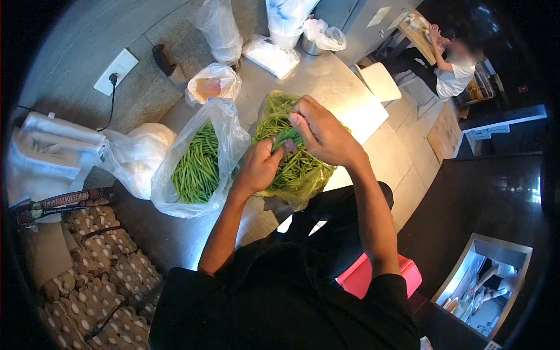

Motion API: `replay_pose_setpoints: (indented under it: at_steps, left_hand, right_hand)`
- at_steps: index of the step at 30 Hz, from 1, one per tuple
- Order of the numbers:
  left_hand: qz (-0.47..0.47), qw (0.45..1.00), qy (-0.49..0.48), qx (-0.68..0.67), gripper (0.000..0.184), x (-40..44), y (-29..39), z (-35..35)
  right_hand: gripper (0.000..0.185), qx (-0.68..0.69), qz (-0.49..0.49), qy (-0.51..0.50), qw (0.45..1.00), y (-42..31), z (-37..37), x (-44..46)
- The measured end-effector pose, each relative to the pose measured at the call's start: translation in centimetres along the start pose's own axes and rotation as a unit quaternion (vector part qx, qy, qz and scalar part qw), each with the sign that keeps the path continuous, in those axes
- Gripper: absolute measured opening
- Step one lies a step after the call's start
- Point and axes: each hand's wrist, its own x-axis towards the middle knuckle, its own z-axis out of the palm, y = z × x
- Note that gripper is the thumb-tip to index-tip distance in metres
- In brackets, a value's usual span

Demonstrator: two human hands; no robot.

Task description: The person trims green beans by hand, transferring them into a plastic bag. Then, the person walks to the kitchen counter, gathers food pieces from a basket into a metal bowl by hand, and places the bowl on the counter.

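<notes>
Just beside the left hand, on its left, a clear bag is holding green beans on the worktop; that hand is gripping a green bundle; beneath both hands, a yellow-green bag is lying open; the right hand is gripping the bundle's upper end

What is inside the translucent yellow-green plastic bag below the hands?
Long, thin green vegetables show inside the bag; deeper layers, and parts behind the left hand and right hand, are covered.
</notes>
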Motion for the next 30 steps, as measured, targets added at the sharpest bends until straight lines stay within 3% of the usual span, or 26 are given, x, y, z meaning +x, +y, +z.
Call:
replay_pose_setpoints:
  at_steps: [3, 5, 6, 8, 9, 13, 15, 19, 28, 30]
  left_hand:
    - [0.056, 0.997, 0.015, -0.043, 0.023, 0.3, 0.0, 0.4]
    - [0.032, 0.997, 0.031, -0.061, 0.024, 0.4, -1.6, 1.0]
    - [0.007, 0.996, 0.043, -0.077, 0.025, 0.5, -1.4, 0.9]
    - [-0.033, 0.997, 0.022, -0.067, 0.027, 0.1, -0.9, 0.4]
    - [-0.071, 0.996, -0.002, -0.056, 0.03, 0.0, -0.4, 0.1]
    - [-0.066, 0.997, -0.003, -0.05, 0.032, 0.1, -0.6, 0.1]
    - [-0.011, 0.999, 0.017, -0.032, 0.033, 0.0, -0.3, 0.2]
    - [-0.03, 0.999, 0.007, -0.022, 0.034, -0.1, -0.6, 0.3]
    - [-0.018, 0.999, 0.037, -0.033, 0.035, -0.4, -0.9, 0.4]
    - [-0.053, 0.998, 0.015, 0.017, 0.033, -0.3, -1.0, 0.0]
  right_hand:
    - [0.023, 0.102, 0.038, 0.031, 0.994, 0.1, -0.4, 0.0]
    - [0.026, 0.173, 0.085, 0.035, 0.981, 0.6, -1.4, 0.1]
    - [0.026, 0.172, 0.083, 0.033, 0.981, 0.7, -2.0, 0.2]
    - [0.027, 0.027, 0.058, 0.014, 0.998, 0.5, -3.0, 0.3]
    - [0.024, 0.036, 0.057, 0.011, 0.998, 0.2, -3.2, 0.2]
    - [0.018, 0.059, 0.042, -0.028, 0.997, -0.1, -2.9, 0.2]
    - [0.018, 0.049, 0.039, -0.037, 0.997, 0.1, -2.8, 0.2]
    - [0.017, 0.042, -0.006, -0.05, 0.998, 0.6, -2.3, 0.0]
    - [0.014, 0.016, -0.017, -0.123, 0.992, 0.8, -1.8, -0.5]
    - [0.015, 0.01, -0.011, -0.12, 0.993, 0.6, -1.6, -0.5]
